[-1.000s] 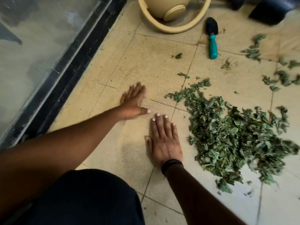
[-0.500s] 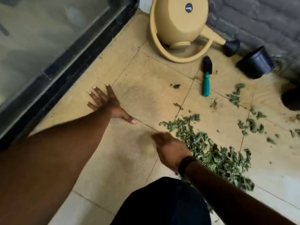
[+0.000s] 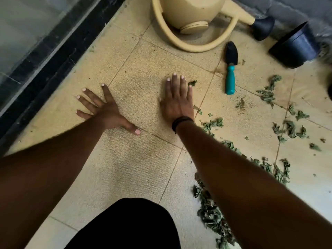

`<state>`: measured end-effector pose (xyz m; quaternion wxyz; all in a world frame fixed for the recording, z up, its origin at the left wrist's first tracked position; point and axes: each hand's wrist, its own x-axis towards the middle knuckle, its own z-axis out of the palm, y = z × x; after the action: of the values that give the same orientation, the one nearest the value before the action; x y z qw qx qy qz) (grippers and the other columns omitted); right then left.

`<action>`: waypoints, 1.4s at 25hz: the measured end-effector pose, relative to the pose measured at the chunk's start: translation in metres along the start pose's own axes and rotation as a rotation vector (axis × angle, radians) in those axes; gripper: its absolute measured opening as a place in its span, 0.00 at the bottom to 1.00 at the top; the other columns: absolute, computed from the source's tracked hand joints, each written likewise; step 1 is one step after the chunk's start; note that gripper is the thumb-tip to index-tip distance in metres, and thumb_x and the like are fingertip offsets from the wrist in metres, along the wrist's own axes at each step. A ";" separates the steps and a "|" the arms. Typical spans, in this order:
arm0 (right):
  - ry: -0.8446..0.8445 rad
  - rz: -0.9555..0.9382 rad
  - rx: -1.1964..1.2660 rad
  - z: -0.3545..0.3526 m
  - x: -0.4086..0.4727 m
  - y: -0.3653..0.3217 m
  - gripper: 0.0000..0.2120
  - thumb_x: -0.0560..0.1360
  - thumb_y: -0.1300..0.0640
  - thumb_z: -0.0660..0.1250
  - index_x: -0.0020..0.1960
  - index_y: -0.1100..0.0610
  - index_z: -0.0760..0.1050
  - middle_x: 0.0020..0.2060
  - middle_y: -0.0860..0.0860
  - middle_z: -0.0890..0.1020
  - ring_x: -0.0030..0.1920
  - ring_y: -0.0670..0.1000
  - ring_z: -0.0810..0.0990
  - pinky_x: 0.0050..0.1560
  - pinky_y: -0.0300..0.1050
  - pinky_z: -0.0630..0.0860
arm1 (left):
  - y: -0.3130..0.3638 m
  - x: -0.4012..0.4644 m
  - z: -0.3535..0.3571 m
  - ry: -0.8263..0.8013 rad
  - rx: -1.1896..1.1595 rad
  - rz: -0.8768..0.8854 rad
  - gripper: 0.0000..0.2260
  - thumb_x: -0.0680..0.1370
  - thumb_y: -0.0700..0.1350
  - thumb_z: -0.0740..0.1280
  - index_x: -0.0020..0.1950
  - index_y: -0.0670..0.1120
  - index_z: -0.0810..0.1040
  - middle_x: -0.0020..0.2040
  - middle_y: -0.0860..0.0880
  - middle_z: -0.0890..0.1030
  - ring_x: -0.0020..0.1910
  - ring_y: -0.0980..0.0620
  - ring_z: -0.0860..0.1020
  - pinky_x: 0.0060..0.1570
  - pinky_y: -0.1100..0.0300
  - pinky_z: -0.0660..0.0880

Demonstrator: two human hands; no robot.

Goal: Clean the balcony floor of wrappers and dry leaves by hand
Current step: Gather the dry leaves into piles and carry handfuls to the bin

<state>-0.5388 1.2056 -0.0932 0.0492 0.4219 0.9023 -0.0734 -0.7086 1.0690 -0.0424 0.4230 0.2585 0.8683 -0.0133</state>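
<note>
Pressed flat, fingers spread, the left hand point(image 3: 106, 112) on the beige tiled balcony floor point(image 3: 140, 169) near the black door track point(image 3: 59, 51), holding nothing. Lay flat likewise, fingers straight and together, the right hand point(image 3: 177, 99), little finger touching one small crumpled green leaf scrap point(image 3: 192, 83). Spread toward the floor's right edge, partly hidden under the right forearm, the dry green leaves point(image 3: 213, 214). Cut off at the top, a tan plastic watering can point(image 3: 194, 17); beside it, a teal-handled black trowel point(image 3: 230, 69).

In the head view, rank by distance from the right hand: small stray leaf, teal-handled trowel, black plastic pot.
From the right hand, flat on the tile:
1. Small green stray leaf, touching its fingertips.
2. Teal-handled black trowel, lying to the right and ahead.
3. Black plastic pot, tipped at far right by the wall.
</note>
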 end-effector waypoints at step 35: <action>-0.289 0.088 0.194 -0.038 0.094 -0.118 0.37 0.81 0.33 0.42 0.83 0.54 0.43 0.82 0.50 0.42 0.81 0.57 0.40 0.79 0.63 0.45 | 0.001 0.020 0.007 0.146 -0.048 -0.092 0.84 0.41 0.63 0.83 0.73 0.54 0.19 0.72 0.34 0.20 0.71 0.30 0.22 0.65 0.25 0.31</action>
<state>-0.6904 1.2088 -0.0596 0.1403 0.4487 0.8553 -0.2178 -0.7130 1.0770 -0.0620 0.3636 0.2083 0.9079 0.0071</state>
